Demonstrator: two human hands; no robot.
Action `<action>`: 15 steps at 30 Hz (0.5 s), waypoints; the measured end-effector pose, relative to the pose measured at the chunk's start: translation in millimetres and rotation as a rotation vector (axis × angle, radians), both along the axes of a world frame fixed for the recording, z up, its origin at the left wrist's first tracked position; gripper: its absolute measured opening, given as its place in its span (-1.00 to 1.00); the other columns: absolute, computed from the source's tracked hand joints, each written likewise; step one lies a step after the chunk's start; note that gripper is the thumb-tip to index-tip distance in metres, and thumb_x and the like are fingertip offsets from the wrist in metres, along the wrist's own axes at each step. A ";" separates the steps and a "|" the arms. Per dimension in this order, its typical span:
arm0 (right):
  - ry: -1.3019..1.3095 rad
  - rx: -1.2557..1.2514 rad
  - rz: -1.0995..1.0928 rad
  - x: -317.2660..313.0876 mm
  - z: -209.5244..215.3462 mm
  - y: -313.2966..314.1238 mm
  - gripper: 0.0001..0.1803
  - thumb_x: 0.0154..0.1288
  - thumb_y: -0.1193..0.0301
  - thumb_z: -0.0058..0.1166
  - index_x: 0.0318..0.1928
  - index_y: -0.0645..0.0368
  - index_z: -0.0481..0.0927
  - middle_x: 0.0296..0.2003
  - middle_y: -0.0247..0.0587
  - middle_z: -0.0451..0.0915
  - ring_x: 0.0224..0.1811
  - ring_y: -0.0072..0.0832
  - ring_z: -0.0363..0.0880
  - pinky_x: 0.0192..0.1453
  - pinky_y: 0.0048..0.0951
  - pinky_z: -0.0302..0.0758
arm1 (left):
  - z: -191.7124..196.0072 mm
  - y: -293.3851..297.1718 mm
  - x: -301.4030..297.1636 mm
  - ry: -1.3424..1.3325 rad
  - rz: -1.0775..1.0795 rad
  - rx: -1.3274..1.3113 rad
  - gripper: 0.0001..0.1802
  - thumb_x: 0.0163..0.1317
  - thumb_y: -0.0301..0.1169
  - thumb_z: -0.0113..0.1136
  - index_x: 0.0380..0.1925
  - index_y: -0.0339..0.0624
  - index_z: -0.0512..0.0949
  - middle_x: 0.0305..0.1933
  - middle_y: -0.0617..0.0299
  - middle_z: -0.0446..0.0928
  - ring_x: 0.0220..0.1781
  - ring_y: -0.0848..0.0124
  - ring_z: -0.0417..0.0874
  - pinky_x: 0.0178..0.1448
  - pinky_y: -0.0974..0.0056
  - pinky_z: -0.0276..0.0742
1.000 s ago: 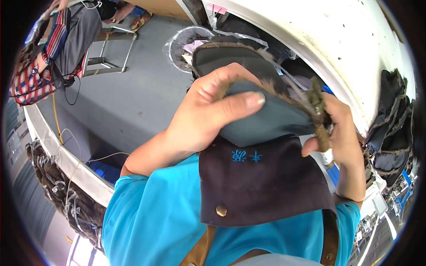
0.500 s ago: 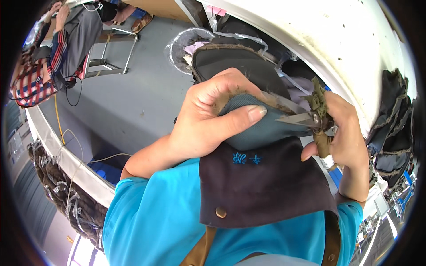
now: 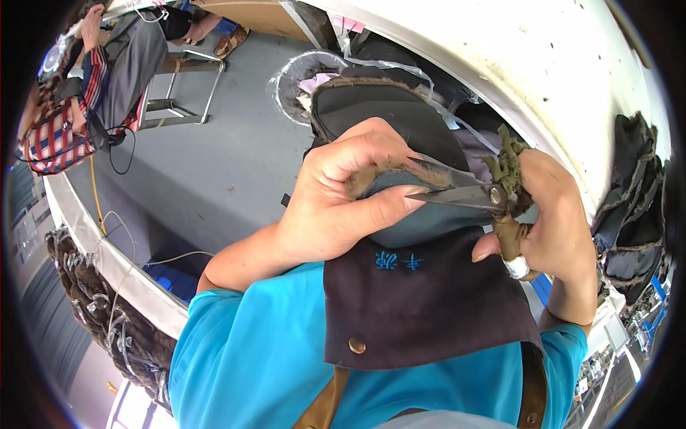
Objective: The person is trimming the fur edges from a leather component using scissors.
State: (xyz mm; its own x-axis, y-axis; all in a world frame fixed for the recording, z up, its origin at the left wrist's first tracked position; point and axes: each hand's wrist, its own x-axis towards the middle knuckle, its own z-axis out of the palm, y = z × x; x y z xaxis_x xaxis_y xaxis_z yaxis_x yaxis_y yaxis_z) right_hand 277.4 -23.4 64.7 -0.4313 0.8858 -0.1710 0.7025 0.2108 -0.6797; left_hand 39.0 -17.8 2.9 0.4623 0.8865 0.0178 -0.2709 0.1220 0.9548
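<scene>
My left hand (image 3: 339, 196) pinches a grey-blue fabric piece (image 3: 421, 217) between thumb and bent fingers, and brown fur shows along its edge. My right hand (image 3: 554, 214) grips a pair of scissors (image 3: 457, 196) whose handles are wrapped in olive cloth strips. The blades stand apart, with the fur edge between them; the lower tip lies at my left thumb. Beyond my left hand hangs a dark fabric piece (image 3: 393, 104) with a brown furry rim. Whether it joins the grey-blue piece, I cannot tell.
A white table (image 3: 500, 53) curves along the upper right, with dark fur-edged pieces (image 3: 629, 207) at its right end. A clear plastic bag (image 3: 286, 89) holds scraps. At the upper left a person (image 3: 86, 93) sits near a metal-framed stool (image 3: 179, 89). Brown furry bundles (image 3: 107, 322) hang lower left.
The scissors have moved left, bringing the lower blade's tip to my left thumb. My left hand has shifted slightly, and more fur shows along the held edge.
</scene>
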 end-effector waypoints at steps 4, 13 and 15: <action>0.024 -0.001 -0.005 0.0 -3.9 -2.4 -0.35 -0.67 0.31 0.50 -0.43 0.27 0.44 -0.56 -0.12 0.33 -0.51 -0.13 0.29 -0.46 -0.30 0.22 | -2.2 3.2 -2.8 -0.042 -0.067 0.065 -0.74 0.07 -0.72 0.13 -0.20 -0.34 0.48 -0.16 0.13 0.40 -0.12 0.43 0.49 -0.03 0.35 0.45; -0.031 0.005 -0.039 -3.8 -3.1 -8.5 -0.43 -0.65 0.46 0.43 -0.43 0.28 0.46 -0.60 -0.11 0.32 -0.55 -0.11 0.28 -0.46 -0.29 0.23 | 2.2 -2.2 1.5 0.036 0.024 -0.073 -0.76 -0.01 -0.52 0.22 -0.28 -0.32 0.52 -0.28 0.10 0.45 -0.22 0.40 0.44 -0.07 0.34 0.36; -0.014 -0.022 -0.057 -2.6 -4.9 -11.3 -0.43 -0.64 0.47 0.43 -0.42 0.28 0.47 -0.60 -0.11 0.34 -0.55 -0.11 0.29 -0.46 -0.30 0.24 | 2.0 -2.3 1.8 0.033 0.031 -0.057 -0.76 0.00 -0.51 0.23 -0.29 -0.32 0.52 -0.29 0.11 0.45 -0.22 0.41 0.44 -0.07 0.34 0.36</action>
State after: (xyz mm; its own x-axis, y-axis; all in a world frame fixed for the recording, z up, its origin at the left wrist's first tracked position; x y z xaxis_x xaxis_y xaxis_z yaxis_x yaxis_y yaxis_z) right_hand 274.8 -34.7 59.8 -0.3774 0.9051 -0.1958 0.7223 0.1554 -0.6739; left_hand 40.8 -20.1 5.0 0.4338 0.8997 -0.0480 -0.2437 0.1685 0.9551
